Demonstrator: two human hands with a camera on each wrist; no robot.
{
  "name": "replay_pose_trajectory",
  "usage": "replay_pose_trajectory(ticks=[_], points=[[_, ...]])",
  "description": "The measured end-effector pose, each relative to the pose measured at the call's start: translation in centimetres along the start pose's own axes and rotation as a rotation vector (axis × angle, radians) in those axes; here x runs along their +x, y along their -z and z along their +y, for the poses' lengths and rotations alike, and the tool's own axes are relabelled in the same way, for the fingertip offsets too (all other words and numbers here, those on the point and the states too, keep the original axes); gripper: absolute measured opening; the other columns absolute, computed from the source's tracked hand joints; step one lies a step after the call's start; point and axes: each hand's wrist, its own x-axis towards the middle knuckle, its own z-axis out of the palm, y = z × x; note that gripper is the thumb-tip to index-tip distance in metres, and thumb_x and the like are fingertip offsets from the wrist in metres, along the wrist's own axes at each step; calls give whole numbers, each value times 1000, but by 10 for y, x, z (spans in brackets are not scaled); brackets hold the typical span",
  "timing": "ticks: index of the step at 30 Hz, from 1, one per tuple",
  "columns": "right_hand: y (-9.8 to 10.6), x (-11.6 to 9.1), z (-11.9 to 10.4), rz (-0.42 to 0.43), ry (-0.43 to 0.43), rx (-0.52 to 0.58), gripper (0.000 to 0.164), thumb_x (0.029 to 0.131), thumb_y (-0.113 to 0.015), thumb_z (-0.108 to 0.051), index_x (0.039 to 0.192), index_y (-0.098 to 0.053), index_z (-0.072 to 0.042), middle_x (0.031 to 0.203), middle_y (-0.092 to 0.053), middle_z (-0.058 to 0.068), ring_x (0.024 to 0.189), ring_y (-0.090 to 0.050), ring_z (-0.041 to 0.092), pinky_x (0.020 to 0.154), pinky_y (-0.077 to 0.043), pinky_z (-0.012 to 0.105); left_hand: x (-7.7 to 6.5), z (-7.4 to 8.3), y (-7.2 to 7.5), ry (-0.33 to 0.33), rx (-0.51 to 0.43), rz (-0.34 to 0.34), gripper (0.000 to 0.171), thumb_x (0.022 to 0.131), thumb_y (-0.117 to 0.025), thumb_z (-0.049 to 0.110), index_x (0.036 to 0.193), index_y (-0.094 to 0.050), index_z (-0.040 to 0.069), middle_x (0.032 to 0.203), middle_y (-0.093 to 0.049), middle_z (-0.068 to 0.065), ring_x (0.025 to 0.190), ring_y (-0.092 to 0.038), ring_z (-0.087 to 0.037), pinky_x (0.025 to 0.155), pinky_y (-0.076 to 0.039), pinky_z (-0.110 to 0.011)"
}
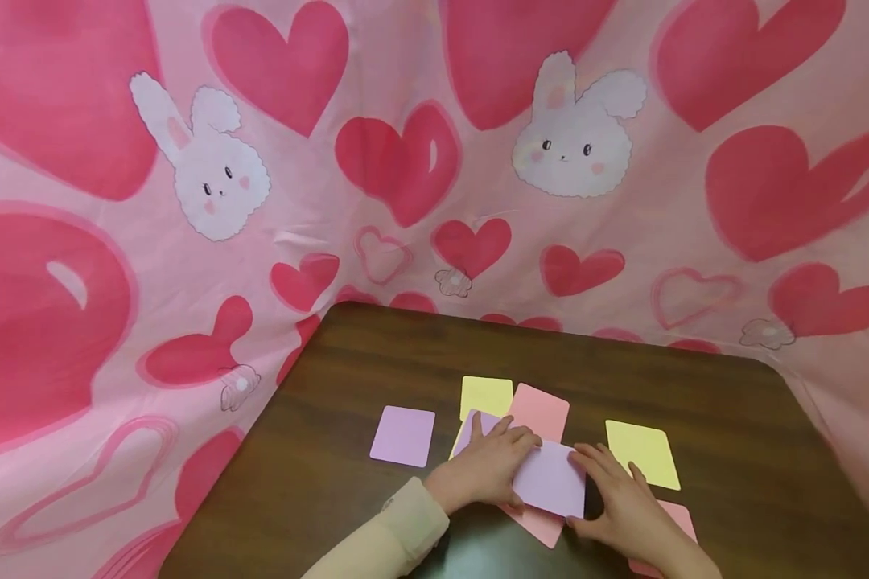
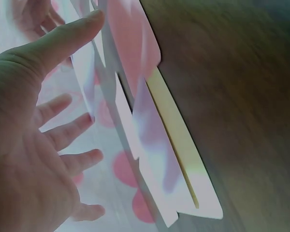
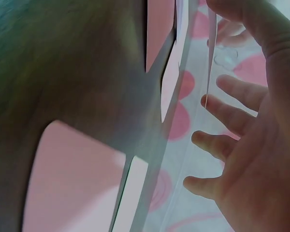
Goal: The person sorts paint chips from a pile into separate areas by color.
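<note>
Both hands hold a purple card (image 1: 550, 480) flat, raised over other cards. My left hand (image 1: 488, 462) holds its left side, with the thumb near the front edge and fingers toward the back; one fingertip meets the card's corner in the left wrist view. On the opposite side, my right hand (image 1: 626, 507) has its thumb and a finger at the right-hand corners, the other fingers spread. Beneath lies a pink card (image 1: 539, 527), partly covered. Another purple card (image 1: 465, 434) rests on a yellow card (image 2: 188, 164), close under the left hand's fingers.
Behind the hands lie a yellow card (image 1: 485, 396) and a pink card (image 1: 539, 412). A single purple card (image 1: 403, 436) sits to the left. At right are a yellow card (image 1: 644, 454) and a pink card (image 3: 72, 179). Heart-patterned cloth (image 1: 398, 64) borders the dark table (image 1: 319, 498).
</note>
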Motion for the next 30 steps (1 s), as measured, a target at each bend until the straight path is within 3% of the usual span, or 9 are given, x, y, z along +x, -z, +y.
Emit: replay_pose_trajectory(ticks=[6,15,20,30], points=[[-1,17,-11,-103,-10,5,82,65,-93,-40,133,-61,-7,144,-54,13,137,-45,47,97,-32,80,-12,-10,3,36,-40,16,89,62,-94,52,136,-52,26,140,-54,8,141,-43,-31,104,-28,-75],[0,28,-16,-158,11,0,84,68,-91,-44,136,-60,-6,147,-52,15,139,-41,46,102,-29,78,-19,-19,8,44,-74,55,88,62,-95,48,135,-54,22,141,-53,3,141,-41,-33,102,-27,-79],[-6,41,-23,-228,-3,37,82,71,-89,-46,138,-59,-9,150,-50,12,142,-38,44,107,-24,76,-30,-28,15,90,-95,39,87,62,-95,46,135,-53,22,143,-54,2,142,-40,-33,102,-25,-79],[-21,66,-40,-217,68,25,81,72,-85,-54,137,-60,-13,149,-50,8,144,-39,37,109,-25,73,-51,-56,29,160,-176,12,86,61,-96,40,133,-53,21,142,-56,-1,141,-40,-36,103,-22,-80]])
